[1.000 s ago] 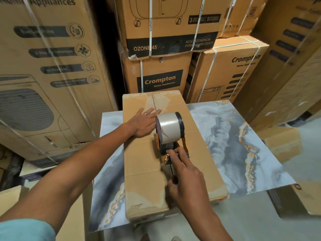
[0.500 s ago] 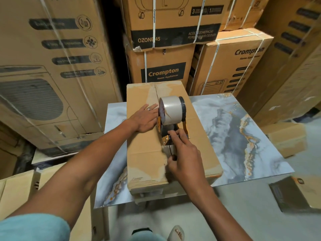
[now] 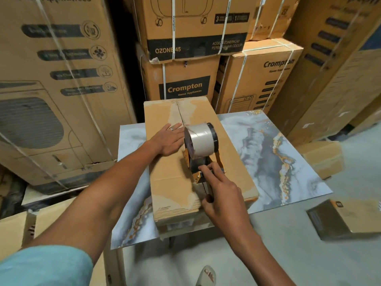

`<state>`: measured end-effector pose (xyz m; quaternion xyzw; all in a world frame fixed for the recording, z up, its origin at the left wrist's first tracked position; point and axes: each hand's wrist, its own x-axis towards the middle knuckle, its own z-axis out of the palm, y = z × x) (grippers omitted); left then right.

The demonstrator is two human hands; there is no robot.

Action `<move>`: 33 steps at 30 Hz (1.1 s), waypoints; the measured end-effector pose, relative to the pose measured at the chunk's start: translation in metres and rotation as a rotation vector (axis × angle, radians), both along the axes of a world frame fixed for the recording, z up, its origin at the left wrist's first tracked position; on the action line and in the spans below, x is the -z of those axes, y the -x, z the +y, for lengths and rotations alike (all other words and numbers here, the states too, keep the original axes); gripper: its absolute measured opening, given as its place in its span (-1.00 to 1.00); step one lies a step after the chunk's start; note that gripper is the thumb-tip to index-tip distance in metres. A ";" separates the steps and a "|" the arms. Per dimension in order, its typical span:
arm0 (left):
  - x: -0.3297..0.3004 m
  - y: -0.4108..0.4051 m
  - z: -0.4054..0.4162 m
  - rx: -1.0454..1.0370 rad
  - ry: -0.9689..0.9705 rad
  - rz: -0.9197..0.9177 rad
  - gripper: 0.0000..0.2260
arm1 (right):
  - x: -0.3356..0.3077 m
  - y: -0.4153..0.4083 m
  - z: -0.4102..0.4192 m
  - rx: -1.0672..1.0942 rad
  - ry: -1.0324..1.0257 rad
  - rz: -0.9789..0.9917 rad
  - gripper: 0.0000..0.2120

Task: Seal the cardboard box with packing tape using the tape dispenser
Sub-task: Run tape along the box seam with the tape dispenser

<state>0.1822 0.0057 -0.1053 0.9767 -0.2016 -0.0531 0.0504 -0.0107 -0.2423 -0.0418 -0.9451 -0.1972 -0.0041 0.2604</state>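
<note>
We see a long brown cardboard box point(image 3: 179, 172) w/ worn, pale patches lying lengthwise on a marble-patterned grey-blue tabletop point(image 3: 278, 162), along its left half, near end reaching the front edge & far end at the back edge. The top flaps meet in a centre seam running front to back. Our left hand point(image 3: 168, 139) lies flat on the left flap, fingers straight & pressing down, a ring on one finger, just beside the seam. Our right hand point(image 3: 221, 195) grips the handle of an orange & black tape dispenser point(image 3: 203, 159) w/ a fat roll of pale packing tape point(image 3: 201, 140), forefinger stretched fwd along the frame; the dispenser sits on the box top over the seam, abt mid-length, roll touching or nearly touching the left fingertips. Behind the table stand stacked, strapped brown cartons point(image 3: 185, 87) printed "Crompton Home Appliances" & "OZONE 45". A big carton point(image 3: 53, 96) w/ printed icons stands to the left. Smaller boxes point(image 3: 350, 217) lie on the grey floor at right. A teal sleeve point(image 3: 45, 267) shows at the bottom left corner.
</note>
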 end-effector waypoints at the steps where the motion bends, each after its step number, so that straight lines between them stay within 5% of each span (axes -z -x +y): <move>1: 0.001 0.000 0.001 -0.005 0.001 0.003 -0.42 | 0.000 0.003 -0.002 0.006 -0.003 0.003 -0.24; 8: 0.004 0.000 0.002 -0.013 -0.016 -0.014 -0.52 | -0.001 0.030 -0.022 0.000 -0.027 0.033 -0.21; 25: 0.014 0.063 -0.022 0.082 0.059 -0.012 -0.33 | -0.002 0.042 -0.026 -0.007 0.012 0.000 -0.21; 33: 0.015 0.062 -0.021 0.043 0.074 -0.001 -0.43 | -0.010 0.052 -0.028 -0.039 -0.010 -0.003 -0.26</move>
